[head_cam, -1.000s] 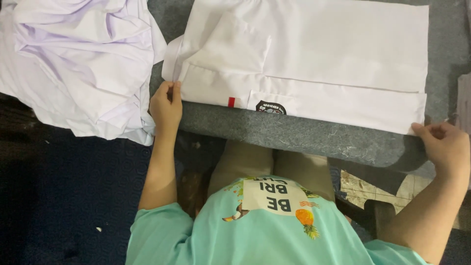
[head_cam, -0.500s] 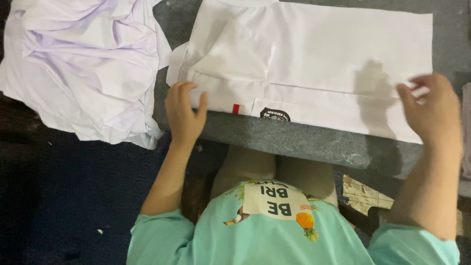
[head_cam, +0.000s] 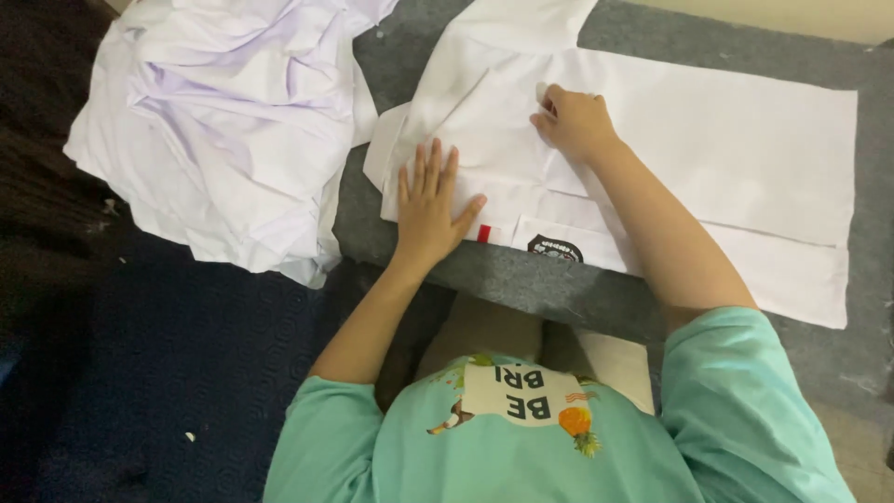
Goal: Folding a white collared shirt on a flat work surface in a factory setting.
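A white shirt point(head_cam: 708, 158) lies folded flat on the grey tabletop point(head_cam: 559, 289), its long edge running left to right just inside the near rim. The left hand point(head_cam: 430, 207) rests palm down on the shirt's near left corner, fingers spread and straight, gripping nothing. Just right of that hand, on the shirt's lower band, sit a small red tag point(head_cam: 483, 233) and a dark round patch point(head_cam: 555, 249).

The right hand point(head_cam: 575, 121) reaches across the body to the upper left part of the shirt, beside the collar area. Its fingers curl down onto the cloth; whether they pinch a fold or only press on it cannot be told. The right forearm lies diagonally over the shirt's middle.

To the left, a pile point(head_cam: 223, 121) of crumpled white clothes hangs partly over the tabletop's left edge, just beside the shirt's corner and apart from both hands. A dark blue floor point(head_cam: 186, 373) shows below. The person wears a mint green top point(head_cam: 521, 438).
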